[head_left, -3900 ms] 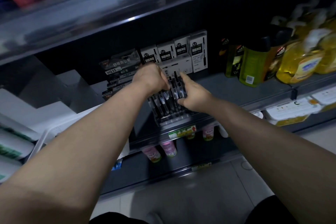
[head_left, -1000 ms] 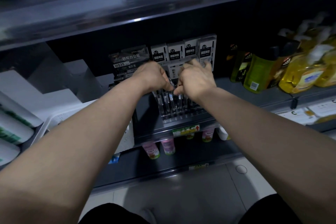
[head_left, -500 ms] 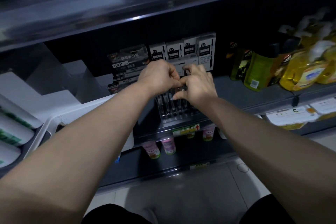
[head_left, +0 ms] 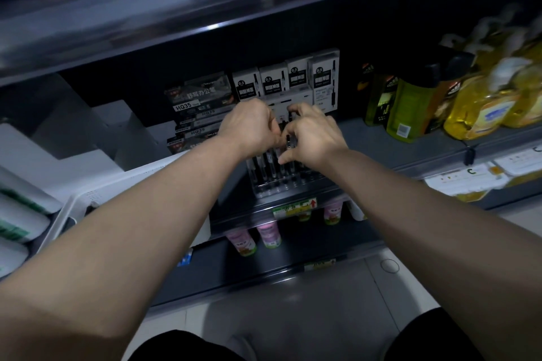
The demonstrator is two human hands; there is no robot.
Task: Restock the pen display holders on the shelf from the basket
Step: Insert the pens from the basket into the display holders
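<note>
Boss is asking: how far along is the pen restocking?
Done: upright black pens stand in the clear plastic pen holder. In hand: the right hand pinches one black pen above it, the left hand alongside. Left: unclear; contents of the white plastic basket are hidden.

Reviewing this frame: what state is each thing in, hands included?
left hand, fingers curled over the pen tops; what it grips is hidden
right hand, pinches a dark pen
pen display holder, standing, pens slotted in its front rows
white basket, at left, contents mostly out of sight
pen boxes, upright behind the holder
yellow bottles, upright at right
</note>
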